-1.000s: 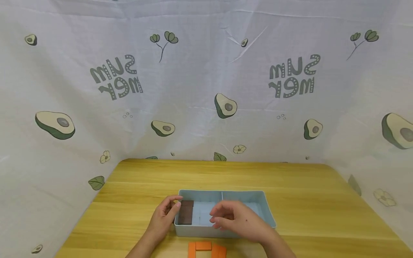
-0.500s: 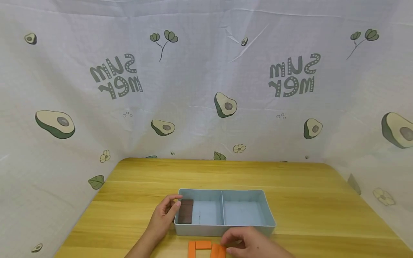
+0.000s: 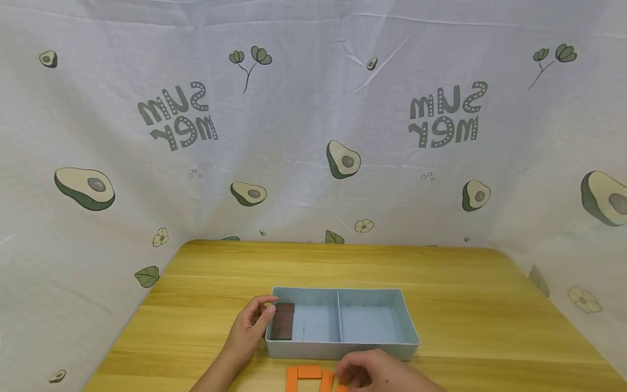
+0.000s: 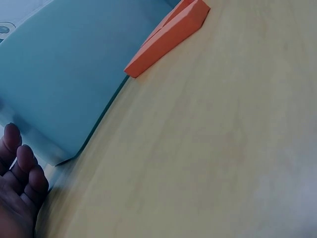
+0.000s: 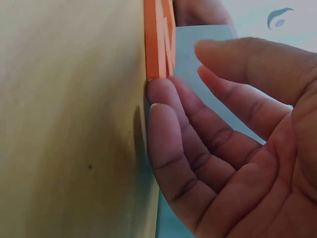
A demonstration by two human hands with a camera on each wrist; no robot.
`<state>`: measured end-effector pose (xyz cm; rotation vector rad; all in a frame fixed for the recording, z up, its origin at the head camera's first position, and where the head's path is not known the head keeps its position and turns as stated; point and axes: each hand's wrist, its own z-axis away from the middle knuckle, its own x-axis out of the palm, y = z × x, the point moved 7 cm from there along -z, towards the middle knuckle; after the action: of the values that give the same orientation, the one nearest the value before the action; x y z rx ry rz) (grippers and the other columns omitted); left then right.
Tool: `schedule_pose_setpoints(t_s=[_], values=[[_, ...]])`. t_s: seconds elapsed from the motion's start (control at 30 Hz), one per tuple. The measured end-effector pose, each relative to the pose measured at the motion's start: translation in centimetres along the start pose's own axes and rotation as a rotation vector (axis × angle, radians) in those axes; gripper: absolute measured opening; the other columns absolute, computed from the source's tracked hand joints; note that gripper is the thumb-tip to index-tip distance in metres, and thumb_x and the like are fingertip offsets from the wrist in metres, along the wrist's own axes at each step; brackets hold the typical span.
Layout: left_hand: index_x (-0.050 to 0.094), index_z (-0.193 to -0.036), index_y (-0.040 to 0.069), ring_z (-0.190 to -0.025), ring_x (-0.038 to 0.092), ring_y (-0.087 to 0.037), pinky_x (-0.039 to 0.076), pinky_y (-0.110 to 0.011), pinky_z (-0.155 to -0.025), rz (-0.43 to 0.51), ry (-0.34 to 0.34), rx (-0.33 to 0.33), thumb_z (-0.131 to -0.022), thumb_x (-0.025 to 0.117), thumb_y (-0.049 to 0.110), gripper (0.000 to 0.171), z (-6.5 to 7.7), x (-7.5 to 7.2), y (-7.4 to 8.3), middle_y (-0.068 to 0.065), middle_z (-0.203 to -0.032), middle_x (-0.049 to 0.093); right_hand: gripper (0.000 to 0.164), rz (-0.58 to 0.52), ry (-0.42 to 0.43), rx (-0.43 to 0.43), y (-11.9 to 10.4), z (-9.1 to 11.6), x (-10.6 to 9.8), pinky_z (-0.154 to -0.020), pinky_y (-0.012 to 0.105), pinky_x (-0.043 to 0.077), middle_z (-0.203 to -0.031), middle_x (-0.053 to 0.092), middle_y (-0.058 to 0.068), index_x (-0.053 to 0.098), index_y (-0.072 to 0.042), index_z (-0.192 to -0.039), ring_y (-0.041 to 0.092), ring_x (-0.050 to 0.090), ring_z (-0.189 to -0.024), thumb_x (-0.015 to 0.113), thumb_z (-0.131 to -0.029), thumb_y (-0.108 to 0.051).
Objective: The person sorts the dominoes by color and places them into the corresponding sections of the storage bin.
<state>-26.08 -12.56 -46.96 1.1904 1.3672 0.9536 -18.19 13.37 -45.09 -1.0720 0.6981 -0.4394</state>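
Observation:
A pale blue box (image 3: 303,350) with two compartments stands on the table. Flat dark brown blocks (image 3: 282,322) lie side by side at the left end of its left compartment. My left hand (image 3: 245,329) rests against the box's left end, thumb and forefinger at the rim. Several flat orange blocks (image 3: 309,372) lie in front of the box, partly cut off by the frame. My right hand (image 3: 374,370) is low at the rightmost orange block (image 3: 342,389). In the right wrist view its lower fingertips (image 5: 161,89) meet the orange blocks' end, while thumb and forefinger stand apart, holding nothing.
The wooden table (image 3: 470,305) stretches behind and to both sides of the box. A white curtain (image 3: 294,109) printed with avocados encloses the table at the back and sides. The box's right compartment (image 3: 372,324) shows its bare floor.
My right hand came down from over the box to the orange blocks. The rightmost orange block now lies apart from its neighbour, shifted nearer and right. My left hand stayed put.

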Motion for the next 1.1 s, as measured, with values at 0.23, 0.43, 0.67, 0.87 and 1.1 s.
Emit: schedule_pose_setpoints(t_s=[0.23,0.43,0.67,0.87,1.1], values=[[0.068,-0.121,0.016,-0.068,0.048,-0.008,0.042,-0.023,-0.063,0.009,0.0,0.009,-0.101,0.064,0.023,0.022,-0.1,0.0,-0.1,0.001,-0.082,0.052,0.022,0.015,-0.064,-0.138,2.4,-1.5,0.3,-0.075,0.018,0.051,-0.098,0.067,-0.009,0.072,-0.013,-0.111,-0.001,0.06,-0.083,0.077,-0.09,-0.017],[0.068,-0.122,0.015,-0.068,0.048,-0.008,0.042,-0.023,-0.063,0.012,-0.002,0.009,-0.102,0.063,0.022,0.022,-0.1,0.0,-0.1,0.001,-0.082,0.052,0.023,0.126,-0.101,-0.213,6.4,-3.4,0.2,-0.074,0.018,0.053,-0.097,0.066,-0.019,0.072,-0.028,-0.114,-0.005,0.06,-0.084,0.074,-0.093,-0.037],[0.068,-0.122,0.014,-0.068,0.048,-0.007,0.042,-0.023,-0.064,0.006,0.001,0.013,-0.102,0.063,0.021,0.022,-0.2,0.0,-0.1,0.001,-0.082,0.052,0.019,0.147,-0.105,-0.25,2.1,-2.0,1.0,-0.074,0.017,0.053,-0.095,0.066,-0.017,0.073,-0.017,-0.111,-0.008,0.058,-0.083,0.074,-0.094,-0.024],[0.068,-0.121,0.015,-0.068,0.048,-0.007,0.042,-0.023,-0.064,0.002,0.003,0.015,-0.102,0.063,0.021,0.021,-0.1,0.0,-0.1,0.001,-0.082,0.052,0.016,0.163,-0.103,-0.262,-0.3,-1.1,1.3,-0.073,0.017,0.052,-0.093,0.066,-0.017,0.073,-0.011,-0.109,-0.01,0.057,-0.082,0.073,-0.095,-0.019],[0.068,-0.121,0.015,-0.068,0.047,-0.007,0.042,-0.023,-0.063,0.002,0.001,0.016,-0.101,0.063,0.022,0.021,-0.1,0.0,-0.1,0.001,-0.082,0.051,0.019,0.037,-0.102,-0.208,-0.3,-0.8,1.1,-0.074,0.018,0.053,-0.096,0.067,-0.013,0.073,-0.011,-0.11,-0.005,0.06,-0.083,0.075,-0.093,-0.019]])
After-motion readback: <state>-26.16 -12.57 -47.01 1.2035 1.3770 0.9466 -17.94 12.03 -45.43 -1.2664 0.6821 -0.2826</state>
